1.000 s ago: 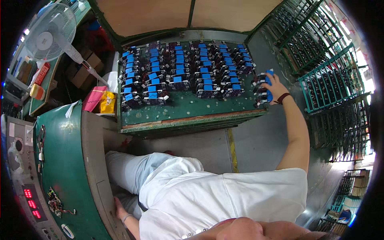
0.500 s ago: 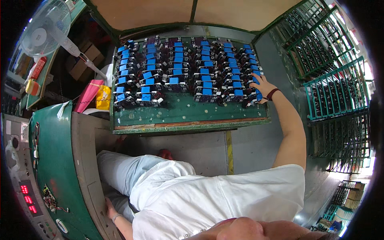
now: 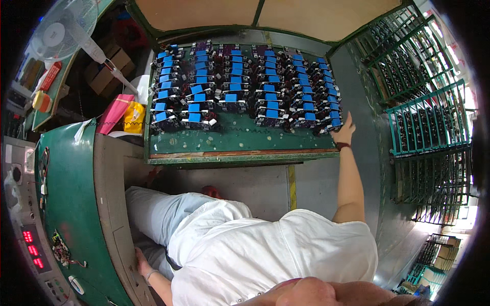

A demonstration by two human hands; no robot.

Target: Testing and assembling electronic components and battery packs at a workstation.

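Note:
Rows of circuit board assemblies with blue-topped parts (image 3: 230,98) stand on a green table (image 3: 224,145). At the table's near right corner, my right hand (image 3: 345,131) is beside the nearest assembly (image 3: 331,125) of the rightmost row. Its fingers stretch away from me along the outer side, with the thumb apart toward that assembly; whether it touches the assembly, I cannot tell. Low on the left, my left hand (image 3: 143,263) lies with extended fingers against the side of a grey cabinet (image 3: 113,204), holding nothing visible.
A green-topped bench (image 3: 69,188) at the left bears a loose circuit board (image 3: 60,250) and a panel with red digits (image 3: 33,250). Behind it are a fan (image 3: 58,35) and a pink bag (image 3: 116,111). Loaded racks (image 3: 429,122) line the right side. A tan board (image 3: 204,15) borders the table's far side.
My right hand has come down and off the top of the rightmost row to its near outer corner, and that arm has swung inward. The view has shifted slightly. My left hand stays put.

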